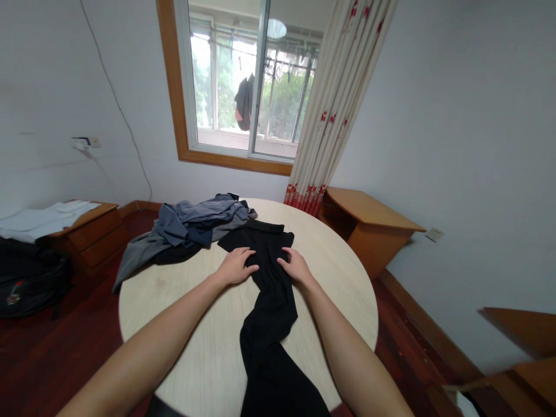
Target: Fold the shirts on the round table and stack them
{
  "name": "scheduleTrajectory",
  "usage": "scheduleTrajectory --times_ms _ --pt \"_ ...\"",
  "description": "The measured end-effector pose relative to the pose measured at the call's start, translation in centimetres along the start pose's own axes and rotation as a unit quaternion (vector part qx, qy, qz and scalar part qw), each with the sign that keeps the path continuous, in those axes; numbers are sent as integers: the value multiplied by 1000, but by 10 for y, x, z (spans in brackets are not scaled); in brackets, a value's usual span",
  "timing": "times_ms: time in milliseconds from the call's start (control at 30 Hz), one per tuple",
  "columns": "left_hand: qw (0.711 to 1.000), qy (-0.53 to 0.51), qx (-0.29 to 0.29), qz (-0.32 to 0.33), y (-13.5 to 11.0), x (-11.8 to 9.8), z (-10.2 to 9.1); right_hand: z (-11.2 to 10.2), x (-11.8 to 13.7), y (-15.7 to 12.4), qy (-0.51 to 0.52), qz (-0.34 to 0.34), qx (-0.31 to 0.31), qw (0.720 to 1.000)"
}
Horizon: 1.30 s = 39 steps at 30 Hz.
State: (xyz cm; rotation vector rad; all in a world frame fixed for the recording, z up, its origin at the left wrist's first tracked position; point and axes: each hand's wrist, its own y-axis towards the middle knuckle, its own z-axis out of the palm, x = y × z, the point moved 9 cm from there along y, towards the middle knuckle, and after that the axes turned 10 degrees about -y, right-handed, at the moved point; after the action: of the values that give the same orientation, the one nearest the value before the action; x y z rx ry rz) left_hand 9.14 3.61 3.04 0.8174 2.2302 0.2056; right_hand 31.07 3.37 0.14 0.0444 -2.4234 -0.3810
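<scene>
We have both hands on a long black garment, which lies down the middle of the round, pale worktop. Its banded end points toward the window, and its length runs back toward us in loose bends, passing between our forearms and out at the bottom of the view. Our left hand rests on the garment's left edge, palm down and loosely open, with the thumb spread away from the fingers. Our right hand sits opposite on the right edge, also part open, fingers gently bent and thumb apart. Both touch the cloth without closing around it.

Just beyond our left hand we have a rumpled heap of grey, blue and dark clothes, close against the banded end; a grey piece hangs over the worktop's left edge. Past the far right edge stands a wooden desk, near a cream curtain with red flowers. On our left, white papers lie on a wooden drawer cabinet, with a black backpack beside it.
</scene>
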Motion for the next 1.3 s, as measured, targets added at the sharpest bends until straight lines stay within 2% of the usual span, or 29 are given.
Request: scheduleTrajectory --times_ms 133,233,300,367,433,500,567,600,633,700,767,833,933,1033,1100,1167,1300 --pt "1000 -6 28 6 0 -4 11 9 18 0 16 -4 -4 1000" --pt "999 -38 24 -4 -1 -8 7 4 9 2 75 51 -21 996" --pt "997 -66 23 -22 -1 -7 4 -15 -6 3 120 102 -78 984" --pt "991 -120 31 -44 -1 -4 5 -42 -18 0 158 132 -167 964" --pt "974 -215 37 -65 0 -2 10 -67 -17 -5 186 125 -247 943" --pt "938 -332 28 -96 2 1 15 -78 2 -10 203 76 -272 938" --pt "888 -440 7 -137 3 5 19 -68 40 -13 204 -11 -216 955" --pt "861 -484 -5 -155 3 6 19 -55 64 -15 200 -63 -155 966" --pt "837 -521 -18 -164 3 6 19 -36 89 -20 194 -112 -67 972" --pt "805 -573 -38 -151 4 3 14 5 127 -37 195 -176 114 958" --pt "800 -585 -52 -124 4 1 7 28 143 -52 231 -182 225 929" --pt "813 -563 -72 -129 3 9 5 30 138 -52 278 -145 237 920" --pt "818 -533 -115 -186 0 28 8 7 101 -32 297 -69 128 944" --pt "789 -561 -129 -215 -2 32 15 -19 57 -15 275 -16 -7 961" --pt "763 -594 -115 -226 -3 24 19 -26 34 -10 266 10 -62 962" --pt "741 -624 -89 -229 -5 12 21 -23 18 -6 260 29 -77 962" --pt "714 -674 5 -192 -7 -23 17 -2 2 0 250 39 -38 967"
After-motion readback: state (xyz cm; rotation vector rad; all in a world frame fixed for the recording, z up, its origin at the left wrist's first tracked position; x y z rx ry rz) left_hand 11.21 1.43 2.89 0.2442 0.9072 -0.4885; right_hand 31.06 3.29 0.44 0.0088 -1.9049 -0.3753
